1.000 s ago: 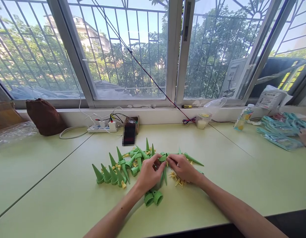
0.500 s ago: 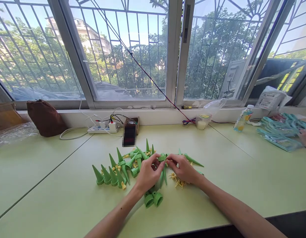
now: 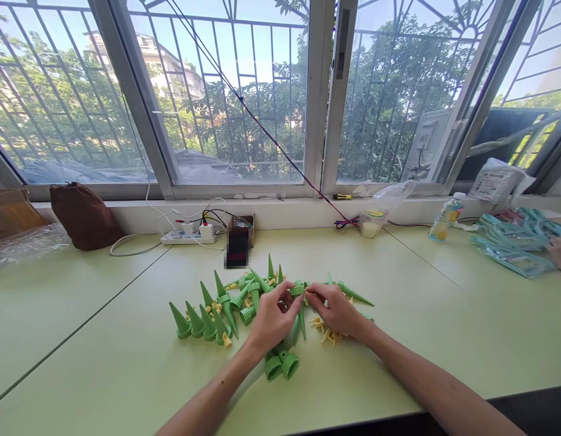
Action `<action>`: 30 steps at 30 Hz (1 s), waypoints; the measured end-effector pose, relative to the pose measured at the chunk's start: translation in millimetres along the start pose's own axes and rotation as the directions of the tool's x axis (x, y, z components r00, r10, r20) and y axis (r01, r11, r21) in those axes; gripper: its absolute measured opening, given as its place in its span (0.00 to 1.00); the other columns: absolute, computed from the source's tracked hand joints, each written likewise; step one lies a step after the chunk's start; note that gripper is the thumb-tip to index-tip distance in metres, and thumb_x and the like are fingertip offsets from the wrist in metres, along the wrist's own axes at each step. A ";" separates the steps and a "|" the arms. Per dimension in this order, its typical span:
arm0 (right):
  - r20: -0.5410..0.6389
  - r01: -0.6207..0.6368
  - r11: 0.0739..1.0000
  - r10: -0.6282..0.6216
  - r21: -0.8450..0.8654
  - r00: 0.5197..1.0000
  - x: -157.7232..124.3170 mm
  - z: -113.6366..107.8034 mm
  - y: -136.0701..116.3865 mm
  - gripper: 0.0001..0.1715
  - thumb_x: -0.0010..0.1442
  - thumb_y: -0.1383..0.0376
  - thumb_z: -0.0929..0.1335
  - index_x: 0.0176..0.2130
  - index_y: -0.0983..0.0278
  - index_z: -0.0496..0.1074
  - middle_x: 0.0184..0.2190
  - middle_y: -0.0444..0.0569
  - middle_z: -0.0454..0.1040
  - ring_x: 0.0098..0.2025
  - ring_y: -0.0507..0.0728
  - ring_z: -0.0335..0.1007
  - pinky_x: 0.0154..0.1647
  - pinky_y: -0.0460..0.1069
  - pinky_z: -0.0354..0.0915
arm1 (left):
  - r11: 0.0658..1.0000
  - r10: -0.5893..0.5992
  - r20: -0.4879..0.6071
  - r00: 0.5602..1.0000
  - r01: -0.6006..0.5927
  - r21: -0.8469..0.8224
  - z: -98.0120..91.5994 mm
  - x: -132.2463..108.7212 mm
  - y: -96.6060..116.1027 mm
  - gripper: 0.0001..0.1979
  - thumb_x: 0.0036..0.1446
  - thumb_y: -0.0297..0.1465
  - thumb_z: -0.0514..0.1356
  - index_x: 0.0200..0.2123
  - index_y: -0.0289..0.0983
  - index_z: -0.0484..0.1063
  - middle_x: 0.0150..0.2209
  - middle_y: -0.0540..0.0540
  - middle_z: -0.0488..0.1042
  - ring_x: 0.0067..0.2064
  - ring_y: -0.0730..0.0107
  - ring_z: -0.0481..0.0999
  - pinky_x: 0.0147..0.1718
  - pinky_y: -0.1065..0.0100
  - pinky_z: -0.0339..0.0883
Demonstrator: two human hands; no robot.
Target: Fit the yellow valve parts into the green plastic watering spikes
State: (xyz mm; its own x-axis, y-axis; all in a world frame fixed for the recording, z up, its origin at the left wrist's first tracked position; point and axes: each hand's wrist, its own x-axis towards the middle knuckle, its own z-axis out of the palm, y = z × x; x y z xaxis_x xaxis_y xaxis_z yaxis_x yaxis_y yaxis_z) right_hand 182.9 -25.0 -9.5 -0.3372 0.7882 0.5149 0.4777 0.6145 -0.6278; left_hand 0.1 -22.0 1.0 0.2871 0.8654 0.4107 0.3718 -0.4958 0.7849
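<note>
My left hand is closed on a green plastic watering spike, its ribbed collar between thumb and fingers. Pinched together, the fingertips of my right hand touch the right side of that collar; whatever they hold is too small and covered to name. Beneath the right hand lies a pile of small yellow valve pieces. More green spikes are heaped beyond my left hand, with yellow pieces among them. Several stand point up in a row at the left. Two green caps lie near my left forearm.
Along the sill stand a power strip, a small box, a plastic cup and a bottle. A brown pouch sits at the back left. Another person's hand is by teal packets at far right.
My right fingertips have shifted very slightly at the spike's collar. Everything else looks the same.
</note>
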 end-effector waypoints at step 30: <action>0.001 0.021 1.000 -0.021 -0.022 1.000 0.8 0.3 -1.8 0.15 0.69 0.63 0.61 0.32 0.64 0.69 0.24 0.42 0.66 0.25 0.50 0.56 0.27 0.46 0.54 | 0.999 0.029 -0.013 1.000 -0.029 0.018 -0.7 0.7 5.4 0.10 0.58 0.36 0.59 0.38 0.36 0.71 0.22 0.52 0.69 0.24 0.73 0.68 0.23 0.73 0.62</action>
State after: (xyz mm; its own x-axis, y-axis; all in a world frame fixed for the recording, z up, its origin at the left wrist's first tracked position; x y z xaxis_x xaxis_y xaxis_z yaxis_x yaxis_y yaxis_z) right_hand 181.6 -25.5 -8.2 -0.3475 0.7752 0.5275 0.4884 0.6299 -0.6040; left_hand 1.8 -24.0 5.8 0.2865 0.8516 0.4389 0.3793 -0.5215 0.7643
